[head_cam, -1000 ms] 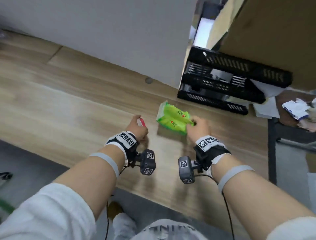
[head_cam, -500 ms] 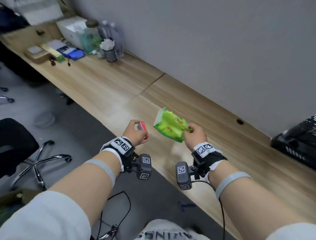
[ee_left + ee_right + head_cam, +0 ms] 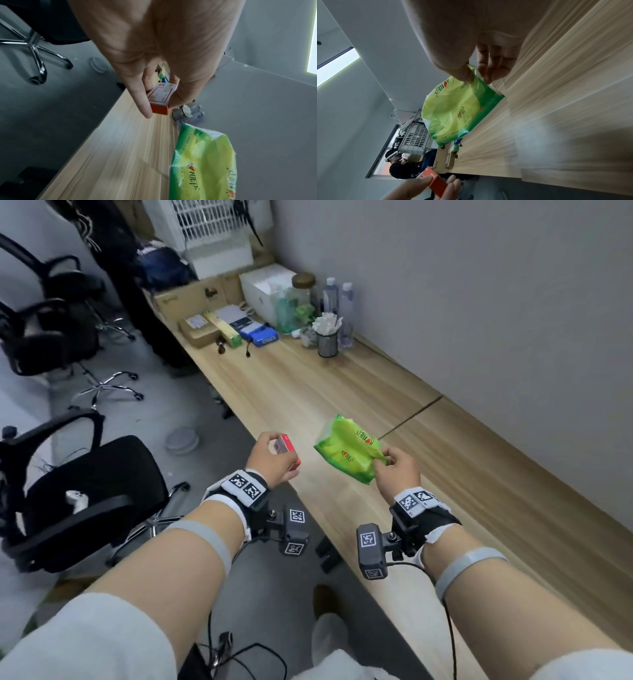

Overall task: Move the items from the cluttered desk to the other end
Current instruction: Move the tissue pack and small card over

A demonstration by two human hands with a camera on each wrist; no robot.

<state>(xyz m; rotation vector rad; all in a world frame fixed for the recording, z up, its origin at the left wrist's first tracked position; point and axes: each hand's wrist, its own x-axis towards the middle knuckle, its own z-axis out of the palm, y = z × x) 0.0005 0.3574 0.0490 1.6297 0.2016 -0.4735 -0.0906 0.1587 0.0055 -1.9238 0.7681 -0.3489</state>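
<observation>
Head view: left hand (image 3: pixel 270 458) grips a red box (image 3: pixel 287 451) at the counter (image 3: pixel 308 392) edge; right hand (image 3: pixel 397 470) pinches a green tissue pack (image 3: pixel 346 453) above bare wood, far-end clutter well apart.

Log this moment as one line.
left hand: holds red box | right hand: pinches green pack | both above desk

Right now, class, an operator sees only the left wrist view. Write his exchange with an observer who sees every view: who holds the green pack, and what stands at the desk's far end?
Operator: What holds the green pack?
Observer: The right hand pinches the green pack by one corner.
Operator: And at the far end, past the bottles?
Observer: A white box stands against the wall, beside a cardboard box.
</observation>
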